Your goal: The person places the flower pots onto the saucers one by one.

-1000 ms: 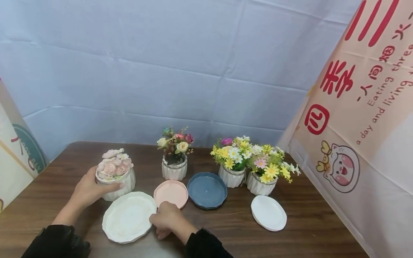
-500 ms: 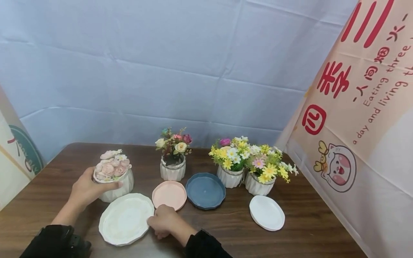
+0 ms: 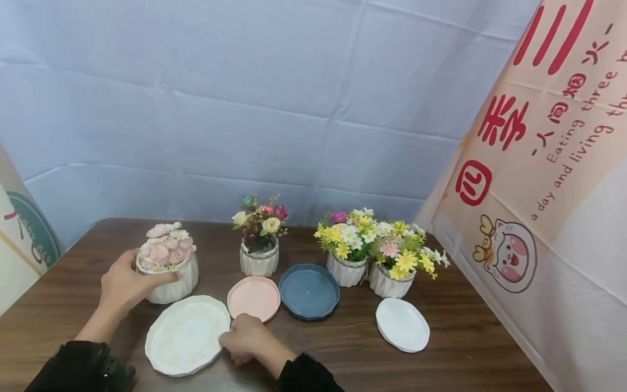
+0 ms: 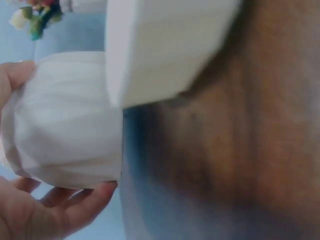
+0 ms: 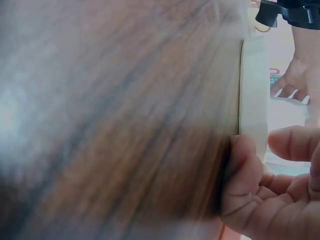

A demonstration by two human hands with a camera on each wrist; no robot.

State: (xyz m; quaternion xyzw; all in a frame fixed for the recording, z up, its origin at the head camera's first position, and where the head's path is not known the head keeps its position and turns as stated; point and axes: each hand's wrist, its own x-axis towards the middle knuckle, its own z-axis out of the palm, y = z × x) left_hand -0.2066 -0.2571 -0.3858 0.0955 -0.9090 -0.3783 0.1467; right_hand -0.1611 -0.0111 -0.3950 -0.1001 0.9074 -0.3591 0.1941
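Meanwhile, at lower left of the frame, the left hand (image 3: 122, 283) is gripping the flower pot (image 3: 168, 272) on the table (image 3: 465, 348), while the right hand (image 3: 245, 338) is pinching the white plate (image 3: 183, 335) just below it.

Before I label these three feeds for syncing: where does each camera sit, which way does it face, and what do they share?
Head: above the table, looking forward and down at pots and plates; both hands and dark sleeves show.
Left wrist: low by the left hand, facing the pink-flower pot; palm and fingers show.
Right wrist: at table level by the right hand, facing the large white plate; fingers show.
Shared: all three see that plate.
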